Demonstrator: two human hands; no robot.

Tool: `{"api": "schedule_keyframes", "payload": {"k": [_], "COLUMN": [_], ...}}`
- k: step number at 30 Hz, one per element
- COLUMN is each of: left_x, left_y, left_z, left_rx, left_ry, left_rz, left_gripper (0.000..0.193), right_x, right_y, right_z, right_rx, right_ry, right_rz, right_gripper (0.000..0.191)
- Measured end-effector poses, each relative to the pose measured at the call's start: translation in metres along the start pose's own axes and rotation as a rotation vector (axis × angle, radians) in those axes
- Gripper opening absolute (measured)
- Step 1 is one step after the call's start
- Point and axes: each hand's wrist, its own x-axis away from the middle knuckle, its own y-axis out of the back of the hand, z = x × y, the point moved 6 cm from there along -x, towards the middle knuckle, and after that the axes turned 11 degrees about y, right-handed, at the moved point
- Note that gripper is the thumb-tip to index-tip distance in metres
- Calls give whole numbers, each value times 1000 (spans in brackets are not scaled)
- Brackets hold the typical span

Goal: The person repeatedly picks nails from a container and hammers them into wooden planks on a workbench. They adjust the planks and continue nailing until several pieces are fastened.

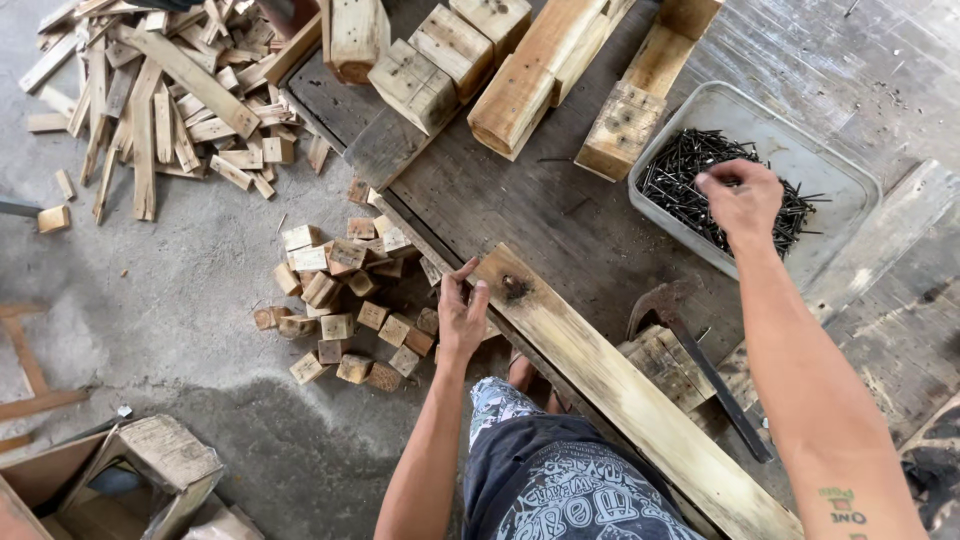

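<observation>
My left hand (462, 312) rests on the near end of a long pale wooden plank (610, 385), fingers curled over its edge beside a dark knot. The plank runs diagonally toward my lap across a dark wooden work surface (520, 200). My right hand (742, 198) reaches into a grey plastic tub (850, 180) of dark nails (680, 175), fingertips pinched down among them. Whether a nail is between the fingers cannot be told. A hammer (700, 365) with a dark handle lies on a small block just right of the plank.
Several thick timber blocks (520, 90) lie at the top of the work surface. A heap of small wood cubes (345, 300) sits on the concrete floor left of my hand. Scrap slats (160, 100) are piled top left. A cardboard box (150, 470) stands bottom left.
</observation>
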Motion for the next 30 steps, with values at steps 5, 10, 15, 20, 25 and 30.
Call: {"api": "schedule_keyframes", "payload": {"k": [5, 10, 15, 20, 25, 30], "left_x": [56, 168, 217, 229, 188, 99], "left_y": [-9, -84, -94, -81, -10, 58], "left_z": [-57, -61, -50, -25, 4, 11], "left_rx": [-213, 20, 71, 81, 388, 313], "left_ry": [-447, -123, -83, 218, 345, 16], "left_rz": [-146, 469, 577, 662, 464, 152], "left_gripper": [20, 36, 16, 14, 27, 15], "right_x": [84, 252, 326, 289, 282, 278], "right_y": [28, -1, 6, 77, 60, 34], "right_z": [29, 31, -24, -94, -143, -133], "right_rx": [-663, -869, -869, 166, 37, 201], "right_ry": [-54, -54, -186, -16, -40, 125], "right_rz": [-3, 329, 429, 210, 397, 561], "right_gripper": [5, 13, 17, 20, 38, 65]}}
